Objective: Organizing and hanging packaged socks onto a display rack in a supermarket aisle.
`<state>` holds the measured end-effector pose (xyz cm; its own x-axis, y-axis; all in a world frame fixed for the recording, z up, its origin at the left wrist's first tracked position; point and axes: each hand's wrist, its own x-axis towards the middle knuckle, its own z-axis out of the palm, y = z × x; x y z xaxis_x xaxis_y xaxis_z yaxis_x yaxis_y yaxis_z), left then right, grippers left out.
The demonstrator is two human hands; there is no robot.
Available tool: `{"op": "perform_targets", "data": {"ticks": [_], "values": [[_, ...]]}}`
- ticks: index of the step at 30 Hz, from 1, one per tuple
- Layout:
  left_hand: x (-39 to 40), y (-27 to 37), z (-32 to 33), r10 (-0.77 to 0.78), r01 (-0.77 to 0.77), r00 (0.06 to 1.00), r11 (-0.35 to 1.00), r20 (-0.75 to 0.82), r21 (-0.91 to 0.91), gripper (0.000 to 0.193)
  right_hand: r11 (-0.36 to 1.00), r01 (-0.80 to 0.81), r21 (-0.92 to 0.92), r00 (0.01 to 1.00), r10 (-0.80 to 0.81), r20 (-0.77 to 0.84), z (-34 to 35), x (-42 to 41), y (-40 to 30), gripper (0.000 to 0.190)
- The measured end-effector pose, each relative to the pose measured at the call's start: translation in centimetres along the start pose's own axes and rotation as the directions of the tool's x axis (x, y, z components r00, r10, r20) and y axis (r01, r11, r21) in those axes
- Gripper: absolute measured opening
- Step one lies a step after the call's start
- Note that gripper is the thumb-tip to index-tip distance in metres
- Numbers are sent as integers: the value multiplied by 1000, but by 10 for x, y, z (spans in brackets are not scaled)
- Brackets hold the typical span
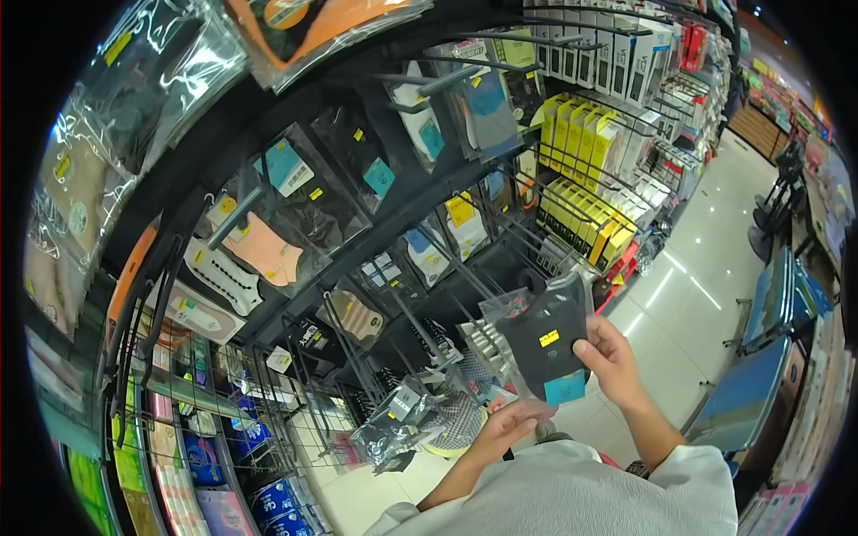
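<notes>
My right hand (606, 358) grips the right edge of a clear plastic pack of dark grey socks (536, 328), with the thumb on its front. A yellow price sticker and a blue-green card show on the pack, which is held tilted in front of the rack. Just below its lower end is my left hand (513, 425), fingers stretched toward the blue-green card. Whether those fingers touch the pack or hold anything is not clear. To the left of my left hand, packaged dark items (395, 422) hang at the ends of metal hooks.
Long metal display hooks (234, 218) jut out from the dark rack, many bearing packaged socks (265, 248). Yellow boxes (583, 137) fill hooks at the upper right. A checked round stool (456, 422) stands below my left hand. Folded blue tables (744, 395) lean across the tiled aisle (677, 268).
</notes>
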<state>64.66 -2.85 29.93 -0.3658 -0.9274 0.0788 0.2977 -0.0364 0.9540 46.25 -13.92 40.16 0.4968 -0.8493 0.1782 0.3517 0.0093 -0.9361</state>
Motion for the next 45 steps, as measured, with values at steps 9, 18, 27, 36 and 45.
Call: {"op": "perform_targets", "data": {"ticks": [9,18,27,36,45], "values": [[27,-11,29,18,-31,964,999,-266,-45,36,971,238,20,938,-235,255,-2,111,-67,28],[34,-19,46,69,-153,859,980,-508,-126,38,950,260,173,880,-307,362,37,153,-84,29],[38,-27,39,78,-181,832,974,-550,-135,38,967,180,179,912,-232,339,37,164,-77,26],[35,-19,31,35,-146,856,973,-515,-178,36,978,184,94,920,-205,335,70,210,-69,24],[2,-6,9,35,-139,876,973,-482,-182,37,875,388,-290,919,-392,47,113,341,-14,32]]}}
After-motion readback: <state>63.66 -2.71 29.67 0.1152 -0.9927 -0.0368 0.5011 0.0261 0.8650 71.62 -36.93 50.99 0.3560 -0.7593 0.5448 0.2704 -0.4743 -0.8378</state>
